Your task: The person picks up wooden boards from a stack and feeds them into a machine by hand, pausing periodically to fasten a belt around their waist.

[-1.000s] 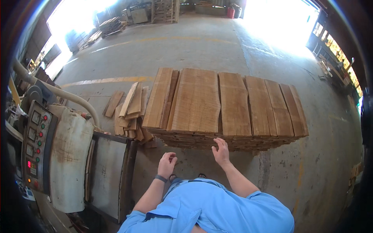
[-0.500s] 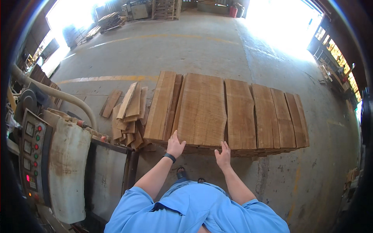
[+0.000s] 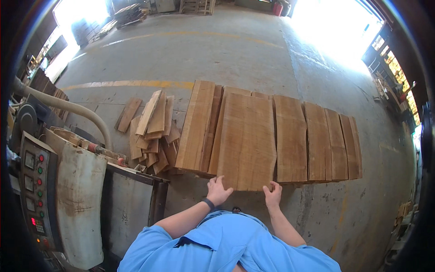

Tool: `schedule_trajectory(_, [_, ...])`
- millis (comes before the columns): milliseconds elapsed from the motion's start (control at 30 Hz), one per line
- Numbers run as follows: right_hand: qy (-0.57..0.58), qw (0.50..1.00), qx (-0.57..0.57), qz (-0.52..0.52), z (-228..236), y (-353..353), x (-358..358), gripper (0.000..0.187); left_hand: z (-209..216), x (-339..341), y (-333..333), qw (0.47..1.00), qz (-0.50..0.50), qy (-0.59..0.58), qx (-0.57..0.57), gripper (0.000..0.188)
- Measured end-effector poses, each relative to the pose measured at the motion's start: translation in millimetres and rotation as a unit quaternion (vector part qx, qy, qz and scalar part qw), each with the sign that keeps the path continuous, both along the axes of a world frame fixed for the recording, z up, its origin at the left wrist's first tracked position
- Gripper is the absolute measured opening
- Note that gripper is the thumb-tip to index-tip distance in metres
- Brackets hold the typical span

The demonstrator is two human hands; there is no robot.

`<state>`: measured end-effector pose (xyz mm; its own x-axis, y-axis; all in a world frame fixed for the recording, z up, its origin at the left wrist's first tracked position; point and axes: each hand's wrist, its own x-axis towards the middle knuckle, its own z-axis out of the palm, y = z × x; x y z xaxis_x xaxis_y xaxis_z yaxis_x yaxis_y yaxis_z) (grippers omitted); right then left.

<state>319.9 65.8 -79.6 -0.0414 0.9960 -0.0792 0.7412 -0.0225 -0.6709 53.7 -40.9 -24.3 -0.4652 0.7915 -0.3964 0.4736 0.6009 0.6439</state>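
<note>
A wide brown wooden board (image 3: 248,140) juts toward me past the front edge of a stack of boards. My left hand (image 3: 219,191) grips its near left corner, fingers curled at the edge. At the near right corner my right hand (image 3: 272,195) holds the same board. Narrower boards (image 3: 195,131) lie on the stack to its left, and another board (image 3: 290,140) is beside it on the right, a dark gap between them. The undersides of my fingers are partly hidden by the wood.
Loose offcuts (image 3: 152,131) are heaped left of the stack. A machine with a control panel (image 3: 36,190) and a metal-sided body (image 3: 129,199) stands close on my left, with a beige hose (image 3: 77,109) behind. Concrete floor (image 3: 190,54) stretches beyond, toward bright doorways.
The wide board has slid toward me, out past the front of the stack, with both hands pulled back along with it. Board ends beneath it now show at its far edge.
</note>
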Motion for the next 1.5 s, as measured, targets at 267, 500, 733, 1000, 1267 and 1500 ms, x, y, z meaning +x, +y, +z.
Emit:
schedule_trajectory(267, [0.266, 0.949, -0.138, -0.101, -25, -5, 11, 0.05, 9, -106, 0, 0.967, 0.138, 0.159, 0.145, 0.071])
schedule_trajectory(500, [0.408, 0.856, -0.295, -0.116, -8, -2, 4, 0.041, 6, -155, 15, 0.966, 0.112, 0.181, -0.145, 0.126])
schedule_trajectory(733, [0.475, 0.808, -0.328, -0.119, -17, -1, 12, 0.04, 6, -137, 29, 0.956, 0.111, 0.197, -0.189, 0.139])
schedule_trajectory(1000, [0.473, 0.809, -0.328, -0.116, -17, -4, 14, 0.043, 22, -122, 9, 0.964, 0.094, 0.16, -0.192, 0.14])
schedule_trajectory(1267, [0.522, 0.753, -0.384, -0.117, -23, -6, 19, 0.051, 9, -61, -81, 0.966, 0.074, 0.217, -0.117, 0.133])
schedule_trajectory(1500, [0.663, 0.606, -0.424, -0.118, -22, -24, -2, 0.061, -46, -39, -102, 0.902, -0.067, 0.413, -0.108, 0.088])
